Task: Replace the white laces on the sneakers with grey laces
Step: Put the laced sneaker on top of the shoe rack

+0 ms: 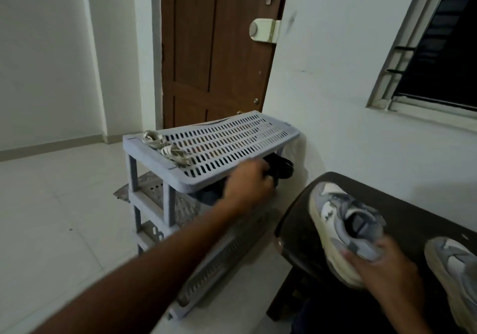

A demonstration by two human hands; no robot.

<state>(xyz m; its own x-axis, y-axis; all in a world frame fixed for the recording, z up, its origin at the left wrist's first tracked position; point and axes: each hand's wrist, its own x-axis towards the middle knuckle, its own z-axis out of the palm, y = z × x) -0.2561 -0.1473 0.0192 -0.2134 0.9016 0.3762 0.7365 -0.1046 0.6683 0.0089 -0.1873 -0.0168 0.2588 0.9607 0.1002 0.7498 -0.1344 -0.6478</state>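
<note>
My right hand (384, 266) grips the heel of a grey and white sneaker (343, 228), held tilted over a dark stool (418, 220); no lace shows on it. A second sneaker (456, 269) lies on the stool at the right edge. My left hand (247, 186) reaches under the top shelf of a grey plastic shoe rack (232, 140), its fingers curled at a dark item (282, 168) there; the grip is blurred. Two coiled bundles of pale laces (167, 145) rest on the rack's top shelf at its left end.
The rack stands against a white wall, with a brown door (214, 49) behind it and a barred window (438, 49) at the upper right. Lower rack shelves hold patterned mats. Pale floor tiles spread to the left.
</note>
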